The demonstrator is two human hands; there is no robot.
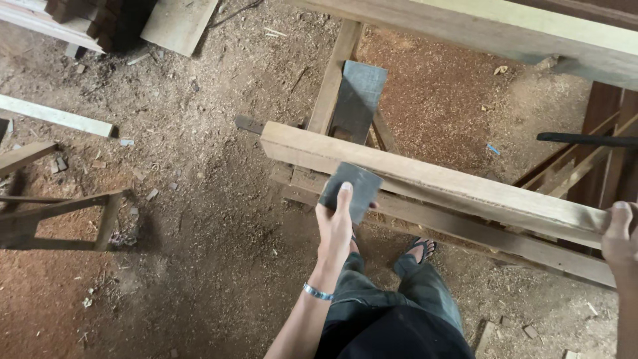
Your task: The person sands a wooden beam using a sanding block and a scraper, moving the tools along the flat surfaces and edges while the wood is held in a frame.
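- Two hands on one long board (425, 179), and both are mine: my left hand (334, 229) is pressing a grey sanding sheet (351, 191) flat against the board's near face, fingers stretched up over the sheet, thumb tucked behind its edge
- My right hand (619, 234) is way out at the frame's edge, curled over the board's top edge; only part of it shows, but the fingers look wrapped on the wood
- That board runs long, from upper left by its cut end down to lower right under my right hand, so its axis crosses in front of me on a slant
- My left hand sits much nearer the cut end, my right far down the length; the sheet lies just ahead of my left fingertips, touching the wood
- Below it runs a second rail (478, 236), and behind it a wooden trestle leg (332, 80) with another grey sheet (359, 100) leaning beside it
- My sandalled foot (421, 248) shows under the rail
- Sawdust floor (199, 219) all around, loose planks (56, 116) off to the left
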